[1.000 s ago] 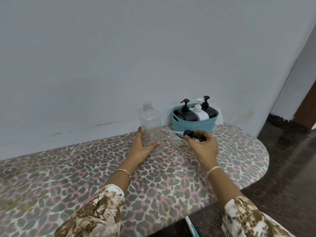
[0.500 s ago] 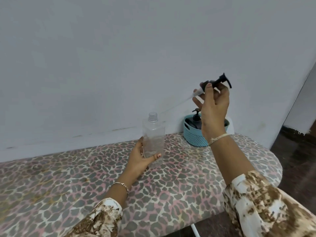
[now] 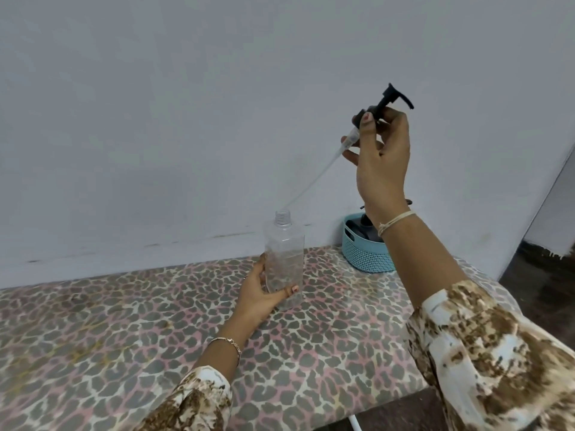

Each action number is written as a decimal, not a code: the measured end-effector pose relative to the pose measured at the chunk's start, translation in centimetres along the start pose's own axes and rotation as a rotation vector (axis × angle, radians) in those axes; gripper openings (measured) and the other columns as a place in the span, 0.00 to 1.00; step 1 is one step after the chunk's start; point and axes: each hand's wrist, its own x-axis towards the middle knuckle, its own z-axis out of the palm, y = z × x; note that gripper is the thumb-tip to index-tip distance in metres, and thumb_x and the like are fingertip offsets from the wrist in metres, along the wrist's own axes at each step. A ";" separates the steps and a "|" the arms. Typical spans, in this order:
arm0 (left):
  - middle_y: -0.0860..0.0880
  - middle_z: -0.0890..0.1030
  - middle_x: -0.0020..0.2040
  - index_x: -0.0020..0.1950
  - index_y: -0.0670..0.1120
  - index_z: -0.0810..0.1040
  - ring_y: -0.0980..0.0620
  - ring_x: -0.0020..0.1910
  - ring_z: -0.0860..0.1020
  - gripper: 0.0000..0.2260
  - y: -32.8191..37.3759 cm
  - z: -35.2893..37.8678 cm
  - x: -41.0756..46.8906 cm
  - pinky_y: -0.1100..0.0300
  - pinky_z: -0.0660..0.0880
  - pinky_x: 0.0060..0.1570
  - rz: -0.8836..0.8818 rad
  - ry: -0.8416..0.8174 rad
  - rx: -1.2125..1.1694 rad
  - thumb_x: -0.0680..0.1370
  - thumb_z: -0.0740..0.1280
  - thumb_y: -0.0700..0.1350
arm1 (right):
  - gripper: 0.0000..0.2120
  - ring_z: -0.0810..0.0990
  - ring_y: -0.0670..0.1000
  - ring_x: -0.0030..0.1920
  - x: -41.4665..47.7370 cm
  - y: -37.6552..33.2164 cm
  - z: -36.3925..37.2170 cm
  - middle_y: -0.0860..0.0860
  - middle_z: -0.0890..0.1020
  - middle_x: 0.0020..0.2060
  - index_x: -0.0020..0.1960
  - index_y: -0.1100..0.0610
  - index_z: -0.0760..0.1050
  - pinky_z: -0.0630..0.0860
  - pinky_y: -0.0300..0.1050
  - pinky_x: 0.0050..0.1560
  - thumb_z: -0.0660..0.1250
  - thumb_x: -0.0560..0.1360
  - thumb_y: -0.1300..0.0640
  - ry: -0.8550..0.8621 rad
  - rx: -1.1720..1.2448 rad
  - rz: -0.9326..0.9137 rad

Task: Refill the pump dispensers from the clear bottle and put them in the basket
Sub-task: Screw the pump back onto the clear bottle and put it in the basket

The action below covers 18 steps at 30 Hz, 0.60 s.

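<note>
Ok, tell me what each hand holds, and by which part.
Left hand grips the bottle round its lower body. Right hand pinches the pump at its black collar, below the nozzle.

I count one clear bottle (image 3: 283, 259), one black pump head (image 3: 385, 102), one teal basket (image 3: 364, 253), and two hands: left hand (image 3: 258, 298), right hand (image 3: 382, 163). The dispensers (image 3: 364, 227) are partly hidden and cannot be counted.

Basket (image 3: 367, 255) right of clear bottle (image 3: 284, 259), wall (image 3: 186, 119) behind

Soft, even, muted light.
Flat grey wall (image 3: 186, 119), faint shadows; its edge bows at 3 o'clock; floor (image 3: 541, 284) dark at 4 o'clock; detail slightly soft.
</note>
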 end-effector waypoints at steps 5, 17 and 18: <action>0.60 0.74 0.57 0.74 0.53 0.63 0.71 0.47 0.70 0.49 0.1 0.0 0.0 0.79 0.70 0.40 -0.014 -0.003 0.000 0.56 0.78 0.54 | 0.05 0.82 0.47 0.39 0.3 -0.2 0.1 0.48 0.80 0.44 0.55 0.57 0.69 0.82 0.47 0.45 0.60 0.81 0.56 -0.024 -0.022 -0.022; 0.53 0.73 0.68 0.75 0.54 0.61 0.61 0.56 0.70 0.50 0.7 0.1 -0.3 0.66 0.67 0.57 -0.016 -0.017 0.046 0.56 0.77 0.57 | 0.08 0.82 0.52 0.43 0.1 0.9 1.7 0.50 0.79 0.47 0.59 0.59 0.69 0.81 0.46 0.48 0.59 0.82 0.57 -0.188 -0.069 0.029; 0.53 0.74 0.68 0.75 0.53 0.62 0.61 0.56 0.70 0.49 0.8 0.1 -0.4 0.65 0.67 0.57 -0.016 -0.018 0.052 0.56 0.77 0.57 | 0.08 0.82 0.52 0.42 0.0 1.1 1.9 0.50 0.79 0.47 0.59 0.59 0.69 0.82 0.46 0.48 0.59 0.82 0.58 -0.220 -0.080 0.036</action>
